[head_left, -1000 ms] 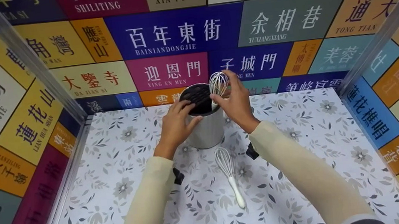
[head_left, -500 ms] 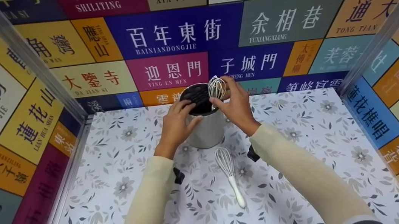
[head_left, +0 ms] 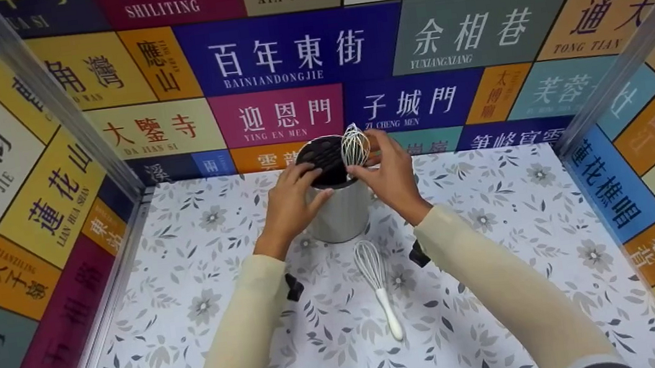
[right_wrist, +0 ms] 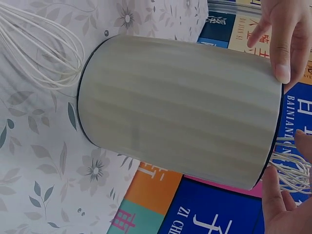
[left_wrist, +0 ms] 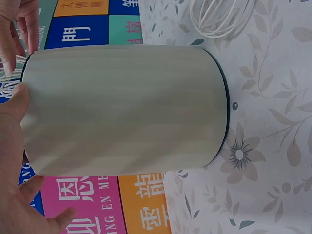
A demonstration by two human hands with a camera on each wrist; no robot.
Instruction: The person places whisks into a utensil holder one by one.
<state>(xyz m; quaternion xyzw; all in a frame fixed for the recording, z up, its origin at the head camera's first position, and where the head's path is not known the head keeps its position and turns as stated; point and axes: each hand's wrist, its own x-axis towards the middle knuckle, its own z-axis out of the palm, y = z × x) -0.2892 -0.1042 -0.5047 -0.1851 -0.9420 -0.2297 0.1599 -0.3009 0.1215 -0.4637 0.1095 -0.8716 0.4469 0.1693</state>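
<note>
A pale grey cylindrical utensil holder (head_left: 339, 214) with a dark, ribbed inside stands upright on the table. My left hand (head_left: 292, 204) holds its left side at the top, thumb across the front and fingers over the rim. With thumb and fingers, my right hand (head_left: 391, 170) holds a whisk (head_left: 355, 146) by its wire loops at the right of the opening. The whisk's handle end is down inside the holder, hidden by its wall. A second whisk (head_left: 378, 290), with a white handle, lies on the table in front, its wires toward the holder.
The table has a white cloth (head_left: 212, 361) with a grey floral print. Panels with coloured sign lettering (head_left: 292, 51) rise right behind the holder and at both sides, with metal posts (head_left: 63, 116) at the corners.
The whisk in my right hand has gone slightly down and left into the holder, and the right hand has lowered with it. My left hand and the second whisk keep their places.
</note>
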